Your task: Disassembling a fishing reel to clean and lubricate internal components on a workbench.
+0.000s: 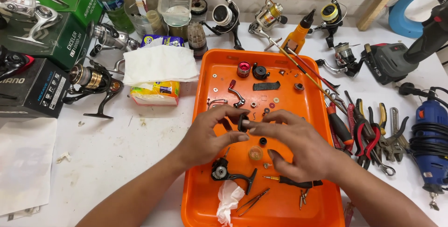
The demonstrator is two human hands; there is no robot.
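Note:
Over an orange tray (205, 73), my left hand (207, 136) and my right hand (298, 143) meet on a small black ring-shaped reel part (243, 122). Both hands pinch it between thumb and fingertips. Below my left hand lies a black fishing-reel body (225, 172) with its foot. A crumpled white tissue (229, 200) and tweezers (253, 201) lie near the tray's front edge. A small screwdriver (289, 181) rests under my right hand. Small parts are scattered at the tray's far end: a red spool piece (243, 69), a black knob (260, 71), a handle arm (236, 93), several washers.
Pliers and cutters (364, 131) lie right of the tray, with a blue rotary tool (430, 138) beyond. Several spinning reels (95, 81) and boxes (32, 89) stand at the left and back. A tissue pack (156, 70), an orange oil bottle (298, 35) and a drill (396, 61) are nearby.

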